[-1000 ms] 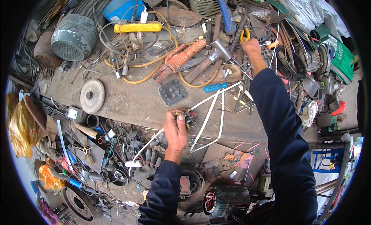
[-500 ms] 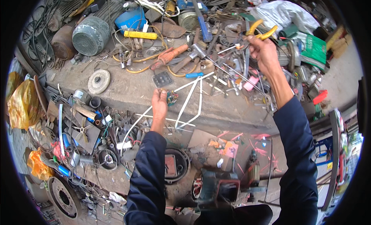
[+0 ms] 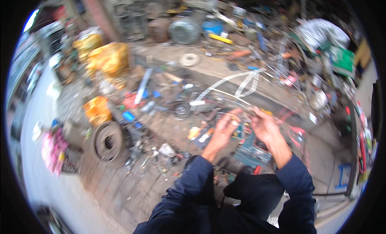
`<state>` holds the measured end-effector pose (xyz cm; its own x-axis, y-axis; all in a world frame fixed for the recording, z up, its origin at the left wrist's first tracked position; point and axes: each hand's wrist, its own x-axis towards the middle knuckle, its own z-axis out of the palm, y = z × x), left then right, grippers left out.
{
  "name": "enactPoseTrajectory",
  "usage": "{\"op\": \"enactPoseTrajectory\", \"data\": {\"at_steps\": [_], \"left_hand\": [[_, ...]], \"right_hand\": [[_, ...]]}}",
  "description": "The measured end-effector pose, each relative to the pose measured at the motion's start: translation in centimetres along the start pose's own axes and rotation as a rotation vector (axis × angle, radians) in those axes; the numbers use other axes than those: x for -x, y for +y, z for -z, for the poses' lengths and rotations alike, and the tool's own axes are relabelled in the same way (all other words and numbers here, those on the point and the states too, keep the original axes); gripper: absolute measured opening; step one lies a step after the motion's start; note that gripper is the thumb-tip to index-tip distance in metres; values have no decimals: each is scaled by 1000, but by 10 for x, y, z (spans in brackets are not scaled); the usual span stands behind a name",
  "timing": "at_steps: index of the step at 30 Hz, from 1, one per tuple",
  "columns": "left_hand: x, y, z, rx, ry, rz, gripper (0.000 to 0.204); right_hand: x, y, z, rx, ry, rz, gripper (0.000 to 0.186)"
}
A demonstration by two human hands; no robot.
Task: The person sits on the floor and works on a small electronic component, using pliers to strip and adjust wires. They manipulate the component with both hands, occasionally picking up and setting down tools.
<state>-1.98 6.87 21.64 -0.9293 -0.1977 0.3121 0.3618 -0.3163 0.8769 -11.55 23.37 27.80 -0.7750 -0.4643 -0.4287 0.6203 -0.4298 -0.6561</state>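
My left hand (image 3: 224,128) and my right hand (image 3: 266,127) are close together above a green-grey machine (image 3: 251,151). Motion smears the picture. The left fingers and thumb are pinched together, on a piece too blurred to name. My right hand is closed too, thumb toward the left hand. A yellow end (image 3: 266,112) shows at its fingers, matching the grip of the yellow-handled pliers from the earlier frame; their jaws cannot be made out. Beyond the hands, bent white strips (image 3: 225,82) lie on the ledge.
Motors (image 3: 185,30), a blue tub (image 3: 212,26) and loose tools crowd the far ledge. A white sack (image 3: 323,32) and a green bag (image 3: 342,61) lie far right. To the left are orange-yellow bags (image 3: 107,59), a heavy wheel (image 3: 107,141) and scattered scrap.
My right hand has come from the far-right tool heap, where it held the yellow-handled pliers, toward my left hand. Both are nearer my body. The view has swung left; the small green part is indistinct.
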Motion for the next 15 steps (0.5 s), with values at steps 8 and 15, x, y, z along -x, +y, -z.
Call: {"op": "enactPoseTrajectory", "data": {"at_steps": [8, 15], "left_hand": [[101, 68, 20, -74, -328, -89, 27], [157, 41, 18, -39, -172, 41, 27]], "right_hand": [[113, 59, -32, 266, -126, -249, 24], [119, 101, -10, 557, -153, -306, 39]]}}
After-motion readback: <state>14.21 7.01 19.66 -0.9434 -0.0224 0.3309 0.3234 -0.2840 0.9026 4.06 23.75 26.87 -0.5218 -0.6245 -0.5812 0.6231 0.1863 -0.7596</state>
